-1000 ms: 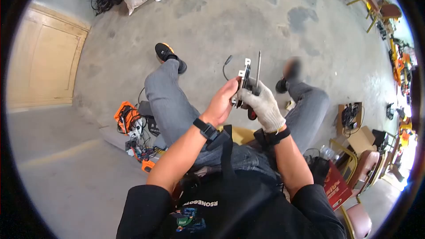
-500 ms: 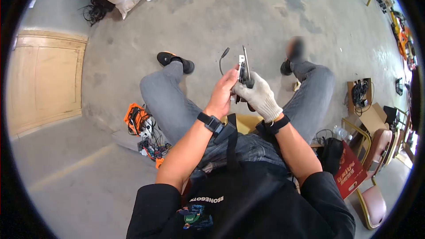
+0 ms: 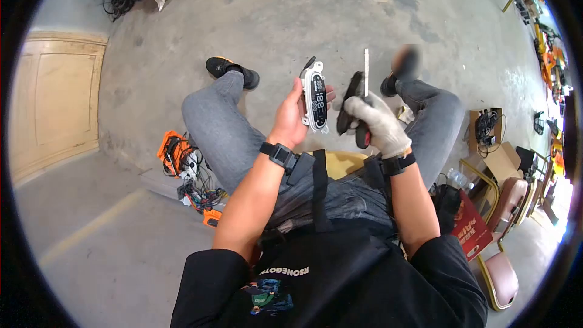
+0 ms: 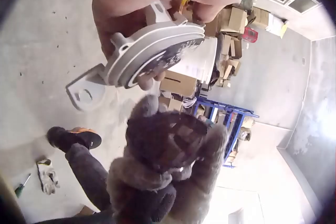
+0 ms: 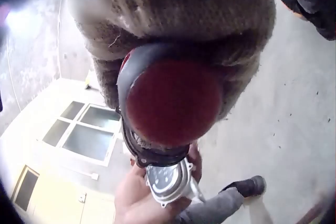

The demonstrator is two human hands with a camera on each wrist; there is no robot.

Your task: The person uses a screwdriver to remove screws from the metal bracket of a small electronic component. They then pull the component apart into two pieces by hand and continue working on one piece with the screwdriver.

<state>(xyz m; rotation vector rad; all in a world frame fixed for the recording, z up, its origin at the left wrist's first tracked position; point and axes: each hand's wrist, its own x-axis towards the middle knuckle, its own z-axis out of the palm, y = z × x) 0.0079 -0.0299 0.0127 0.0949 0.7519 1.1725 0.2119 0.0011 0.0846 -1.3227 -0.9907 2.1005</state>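
Observation:
My bare left hand (image 3: 288,115) grips a white-framed oval display unit (image 3: 315,98) by its edges, its dark face with digits turned up in the head view. In the left wrist view the unit (image 4: 152,56) shows its pale rim and a mounting tab. My gloved right hand (image 3: 382,123) holds a screwdriver (image 3: 366,73), shaft pointing away from the body, together with a black curved part (image 3: 349,103). The screwdriver's red handle end (image 5: 174,102) fills the middle of the right wrist view. The black part and the display unit are apart.
Orange items and tangled cables (image 3: 195,173) lie on the floor at the left. At the right are a box of cables (image 3: 486,130), a red box (image 3: 470,228) and chairs (image 3: 507,206). A glove (image 4: 48,176) and a green-handled screwdriver (image 4: 20,189) lie on the floor.
The hands have moved apart, the right one to the right with the screwdriver and the black part. The left hand has turned the display unit's face up.

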